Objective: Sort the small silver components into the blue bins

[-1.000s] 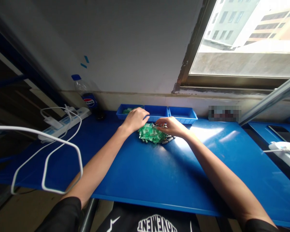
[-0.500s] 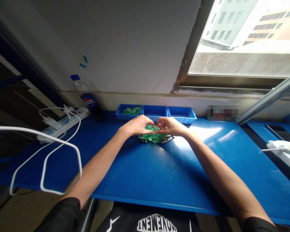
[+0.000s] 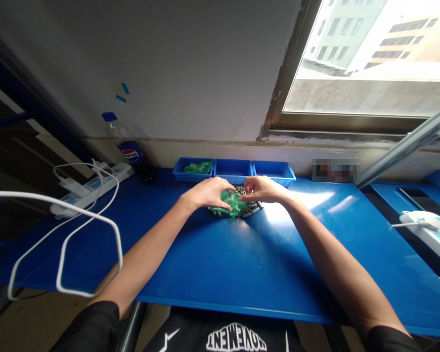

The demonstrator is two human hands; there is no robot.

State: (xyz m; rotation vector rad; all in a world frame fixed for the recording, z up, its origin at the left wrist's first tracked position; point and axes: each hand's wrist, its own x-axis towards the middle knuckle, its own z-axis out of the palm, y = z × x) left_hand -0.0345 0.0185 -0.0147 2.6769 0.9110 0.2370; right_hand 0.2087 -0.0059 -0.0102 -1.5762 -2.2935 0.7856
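A heap of green translucent plastic pieces (image 3: 234, 204) lies on the blue table, with dark and silvery small metal parts (image 3: 252, 209) mixed in at its right side. My left hand (image 3: 210, 191) curves around the left of the heap, thumb and fingers apart, at the green pieces. From the right, my right hand (image 3: 262, 189) reaches over the metal parts; its fingers are bent and its thumb points at the green pieces, with a gap between. Nothing gripped can be made out in either hand. The exact kind of the small parts is too small to tell.
Behind the heap stand three joined blue bins; the left bin (image 3: 193, 176) holds green pieces. A cola bottle (image 3: 132, 151) and a white power strip (image 3: 91, 188) with looping cables stand at the left. Another power strip (image 3: 430, 227) lies at the right.
My left thumb and fingers have spread wider over the green pieces. My right hand has drawn slightly away to the right, its thumb and fingers further apart. The view has shifted slightly.
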